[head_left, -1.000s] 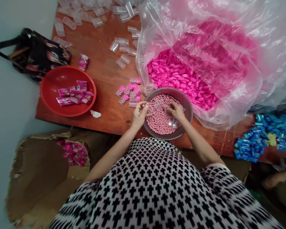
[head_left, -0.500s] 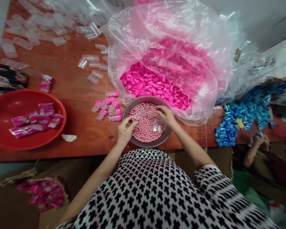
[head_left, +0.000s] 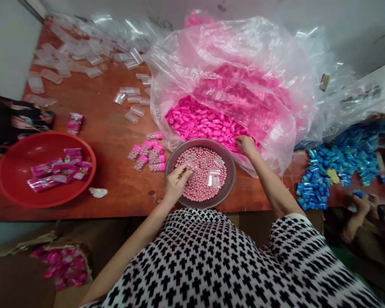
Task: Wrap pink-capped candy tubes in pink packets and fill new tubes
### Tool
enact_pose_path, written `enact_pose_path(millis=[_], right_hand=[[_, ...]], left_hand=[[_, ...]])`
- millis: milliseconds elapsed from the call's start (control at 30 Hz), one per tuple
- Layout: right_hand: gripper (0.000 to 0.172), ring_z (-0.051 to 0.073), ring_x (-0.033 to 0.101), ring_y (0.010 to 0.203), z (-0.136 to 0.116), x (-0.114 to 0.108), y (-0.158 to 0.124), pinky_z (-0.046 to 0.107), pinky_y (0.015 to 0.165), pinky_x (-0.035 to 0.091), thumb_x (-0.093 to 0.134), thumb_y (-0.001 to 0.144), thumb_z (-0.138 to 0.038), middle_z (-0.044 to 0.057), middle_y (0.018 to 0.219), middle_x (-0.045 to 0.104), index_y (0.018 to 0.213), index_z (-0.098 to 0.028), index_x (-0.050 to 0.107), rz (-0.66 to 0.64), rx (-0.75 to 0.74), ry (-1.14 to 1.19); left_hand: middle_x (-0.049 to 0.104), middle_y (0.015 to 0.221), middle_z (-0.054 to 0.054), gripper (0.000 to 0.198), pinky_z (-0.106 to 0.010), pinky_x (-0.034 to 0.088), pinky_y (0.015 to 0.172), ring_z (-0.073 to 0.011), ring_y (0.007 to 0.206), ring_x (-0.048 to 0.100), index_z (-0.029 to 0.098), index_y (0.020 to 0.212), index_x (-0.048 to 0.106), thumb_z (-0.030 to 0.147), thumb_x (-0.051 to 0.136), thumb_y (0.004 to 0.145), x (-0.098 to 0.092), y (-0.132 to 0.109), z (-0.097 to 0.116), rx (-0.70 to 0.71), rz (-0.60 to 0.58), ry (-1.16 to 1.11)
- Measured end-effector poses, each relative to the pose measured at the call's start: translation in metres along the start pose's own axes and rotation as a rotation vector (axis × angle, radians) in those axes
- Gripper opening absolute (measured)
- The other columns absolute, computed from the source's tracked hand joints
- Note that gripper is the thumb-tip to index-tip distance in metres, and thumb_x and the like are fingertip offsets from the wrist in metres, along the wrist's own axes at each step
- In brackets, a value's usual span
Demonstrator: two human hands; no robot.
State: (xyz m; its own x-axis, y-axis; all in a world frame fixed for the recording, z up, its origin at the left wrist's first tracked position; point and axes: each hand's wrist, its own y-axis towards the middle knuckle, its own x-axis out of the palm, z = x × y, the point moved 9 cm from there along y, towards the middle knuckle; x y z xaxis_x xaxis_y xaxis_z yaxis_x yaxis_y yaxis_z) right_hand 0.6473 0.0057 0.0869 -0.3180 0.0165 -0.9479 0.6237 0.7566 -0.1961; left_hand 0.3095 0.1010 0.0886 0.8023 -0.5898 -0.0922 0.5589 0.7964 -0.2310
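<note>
My left hand (head_left: 177, 182) is closed around a small clear plastic container (head_left: 191, 166) that looks filled with pink beads, over the left side of a grey bowl. Pink beads (head_left: 197, 193) fill the grey bowl (head_left: 232, 182), and several clear containers (head_left: 213, 179) lie on top of them. Beyond the bowl's right rim, my right hand (head_left: 247, 146) reaches into the bright pink plastic caps (head_left: 211, 126) at the mouth of a large clear bag (head_left: 276, 149). Its fingers are curled together; what is between them is hidden.
Capped bead-filled containers (head_left: 156, 158) stand left of the bowl. Empty clear containers (head_left: 130, 91) lie behind them. A red basin (head_left: 16, 194) holds pink packets (head_left: 64, 171). Blue packets (head_left: 311, 184) lie at right, near another person's hands (head_left: 362, 205).
My right hand has moved from above the bowl rightward to the pink caps. My left hand stays over the bowl with its container. The view has shifted slightly.
</note>
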Motion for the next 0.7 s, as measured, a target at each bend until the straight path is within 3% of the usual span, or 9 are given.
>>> enact_pose_path(millis=[100,267,433,567,700], right_hand=[[0.031,0.023,0.065,0.097,-0.029,-0.002,0.019,0.034,0.088,0.046,0.047,0.087,-0.022,0.012,0.105,0.072,0.106,-0.016,0.071,0.04,-0.063,0.048],[0.029,0.025,0.064,0.099,-0.092,0.0,0.053,0.038,0.092,0.045,0.048,0.086,-0.019,0.01,0.106,0.072,0.103,-0.017,0.071,0.013,-0.23,0.124],[0.028,0.025,0.064,0.1,-0.147,0.008,0.087,0.038,0.095,0.044,0.047,0.087,-0.019,0.011,0.105,0.071,0.102,-0.016,0.071,-0.002,-0.304,0.141],[0.028,0.028,0.064,0.097,-0.174,0.016,0.116,0.043,0.093,0.045,0.047,0.089,-0.027,0.013,0.099,0.071,0.1,-0.014,0.07,0.054,-0.175,0.155],[0.031,0.033,0.062,0.101,-0.182,0.026,0.132,0.049,0.091,0.044,0.059,0.083,-0.037,0.016,0.104,0.068,0.104,-0.015,0.067,0.088,-0.004,0.124]], left_hand=[[0.071,0.092,-0.004,0.042,-0.03,0.057,0.068,-0.0156,0.069,0.066,0.017,0.106,0.068,0.046,0.064,0.076,0.005,0.003,-0.002,-0.033,-0.033,-0.056],[0.069,0.076,-0.002,0.038,-0.027,0.054,0.064,-0.0156,0.065,0.065,0.018,0.104,0.069,0.042,0.067,0.074,0.002,0.012,-0.001,-0.014,-0.019,-0.002],[0.067,0.07,-0.001,0.036,-0.026,0.052,0.059,-0.0136,0.059,0.062,0.017,0.101,0.069,0.039,0.069,0.072,-0.002,0.02,-0.001,-0.016,-0.005,-0.008],[0.069,0.076,-0.001,0.036,-0.027,0.055,0.063,-0.0142,0.063,0.065,0.018,0.103,0.068,0.039,0.068,0.074,-0.003,0.025,-0.005,-0.043,-0.01,-0.086],[0.069,0.076,-0.003,0.038,-0.03,0.057,0.066,-0.0153,0.066,0.065,0.017,0.103,0.069,0.04,0.069,0.072,-0.009,0.029,-0.009,-0.046,0.023,-0.103]])
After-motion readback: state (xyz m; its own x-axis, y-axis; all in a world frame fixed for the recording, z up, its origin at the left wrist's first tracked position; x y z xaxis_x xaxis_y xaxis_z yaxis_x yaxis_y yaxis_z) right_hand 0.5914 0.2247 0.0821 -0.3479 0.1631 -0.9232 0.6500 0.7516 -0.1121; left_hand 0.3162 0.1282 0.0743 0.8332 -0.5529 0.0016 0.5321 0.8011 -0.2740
